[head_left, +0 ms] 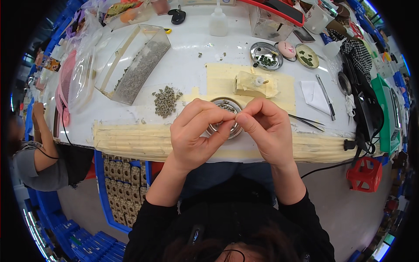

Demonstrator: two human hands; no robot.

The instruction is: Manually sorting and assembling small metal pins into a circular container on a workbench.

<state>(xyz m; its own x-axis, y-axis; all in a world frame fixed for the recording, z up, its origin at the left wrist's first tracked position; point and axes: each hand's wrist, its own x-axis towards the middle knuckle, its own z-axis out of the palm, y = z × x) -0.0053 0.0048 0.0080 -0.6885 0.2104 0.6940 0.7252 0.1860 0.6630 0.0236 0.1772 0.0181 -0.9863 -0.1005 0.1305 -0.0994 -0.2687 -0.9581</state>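
My left hand [196,131] and my right hand [268,131] meet fingertip to fingertip, both pinched closed. Whatever lies between the fingertips is too small to make out. Just beneath them stands a round metal dish [238,104] with small grey pieces in it, partly covered by my fingers. To the left of the dish a pile of small grey-brown parts [166,101] lies loose on the white table. Beyond the hands, a tape-wrapped block [249,86] with a small white nozzle-like piece on top rests on yellow taped paper [218,72].
A clear bin of grey granules [142,65] stands at the left. Tweezers [307,122], a pen [325,96] and white paper [314,94] lie right. A metal dish of green pieces [266,56] and a squeeze bottle [218,22] stand farther back. Yellow tape [131,139] covers the front edge.
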